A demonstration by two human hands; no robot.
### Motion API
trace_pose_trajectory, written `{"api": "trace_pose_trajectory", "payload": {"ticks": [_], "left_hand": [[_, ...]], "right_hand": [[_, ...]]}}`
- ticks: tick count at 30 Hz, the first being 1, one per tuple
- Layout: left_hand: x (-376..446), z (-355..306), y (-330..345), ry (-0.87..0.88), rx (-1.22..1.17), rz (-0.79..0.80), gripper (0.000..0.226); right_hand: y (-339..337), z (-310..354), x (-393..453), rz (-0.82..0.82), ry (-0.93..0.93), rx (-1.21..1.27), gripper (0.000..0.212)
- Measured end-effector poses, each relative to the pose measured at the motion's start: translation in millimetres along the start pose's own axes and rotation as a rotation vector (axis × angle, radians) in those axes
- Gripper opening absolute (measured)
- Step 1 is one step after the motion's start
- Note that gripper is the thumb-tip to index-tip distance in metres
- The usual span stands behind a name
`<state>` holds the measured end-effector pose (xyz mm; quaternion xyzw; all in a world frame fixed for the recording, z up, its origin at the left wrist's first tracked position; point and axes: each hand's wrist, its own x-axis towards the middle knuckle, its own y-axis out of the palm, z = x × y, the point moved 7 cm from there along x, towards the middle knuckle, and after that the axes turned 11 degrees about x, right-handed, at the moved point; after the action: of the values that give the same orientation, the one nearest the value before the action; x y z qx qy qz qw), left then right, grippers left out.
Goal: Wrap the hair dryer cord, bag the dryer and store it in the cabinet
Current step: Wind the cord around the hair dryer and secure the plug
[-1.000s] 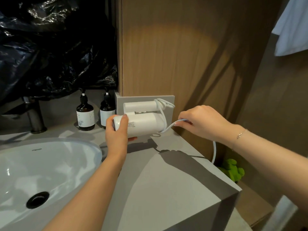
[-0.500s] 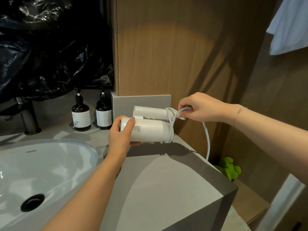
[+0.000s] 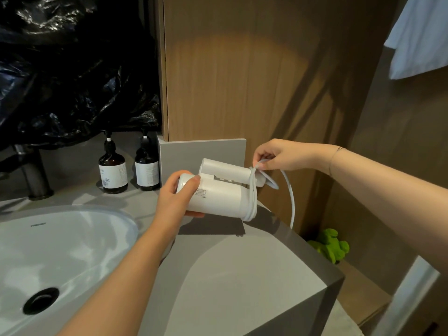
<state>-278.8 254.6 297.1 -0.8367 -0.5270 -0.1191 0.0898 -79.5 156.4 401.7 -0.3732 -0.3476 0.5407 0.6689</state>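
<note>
Grey counter (image 3: pixel 242 275) fills the low part of my view, with a white sink (image 3: pixel 60 243) sunk into its left side. At the back edge of the counter stand two dark pump bottles (image 3: pixel 113 170), side by side, and a dark tap (image 3: pixel 34 175) stands near the back left. Black plastic sheeting (image 3: pixel 72 69) hangs above them. A wood wall panel (image 3: pixel 242 81) rises at the back right corner.

I see the left hand (image 3: pixel 177 202) closed around the round end of the white hair dryer (image 3: pixel 220 197), holding it up just over the counter, near the back right corner. The dryer lies on its side with its handle folded along the body.

The white cord (image 3: pixel 253 190) goes round the body and handle a few times at the right end. The right hand (image 3: pixel 278 155) pinches the cord between thumb and fingers, just above the handle's tip. From there the loose cord hangs down past the right edge of the counter.

A thin bracelet (image 3: pixel 338 151) sits on the right wrist. A green fuzzy toy (image 3: pixel 329 246) lies low beside the counter, and a white towel (image 3: pixel 421 37) hangs at the top right.
</note>
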Motion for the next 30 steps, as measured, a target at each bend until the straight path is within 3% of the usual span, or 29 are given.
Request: {"api": "trace_pose_trajectory", "payload": {"ticks": [5,9,16,18,24,30], "left_hand": [[2,5,-3,-0.045,-0.017,0.048,0.01],[5,7,-11,-0.069,-0.019,0.082,0.029],[5,15,-18,-0.11,-0.011,0.154,0.028],[6,17,-18,-0.126,-0.042,0.192,0.032],[5,28,-19,-0.282,-0.216,0.142,0.033],[2,41,-24,-0.469,-0.359,0.02,0.022]], "right_hand": [[-2,-2,0,-0.009,-0.016,0.099,0.014],[3,1,4,-0.022,-0.089,0.153,0.007],[15,-7,18,-0.012,-0.096,0.13,0.03],[18,-14,20,0.001,-0.077,0.22,0.035],[37,-24,19,0.094,-0.039,0.751,0.021],[68,-42,24,-0.178,0.017,0.928,0.027]]}}
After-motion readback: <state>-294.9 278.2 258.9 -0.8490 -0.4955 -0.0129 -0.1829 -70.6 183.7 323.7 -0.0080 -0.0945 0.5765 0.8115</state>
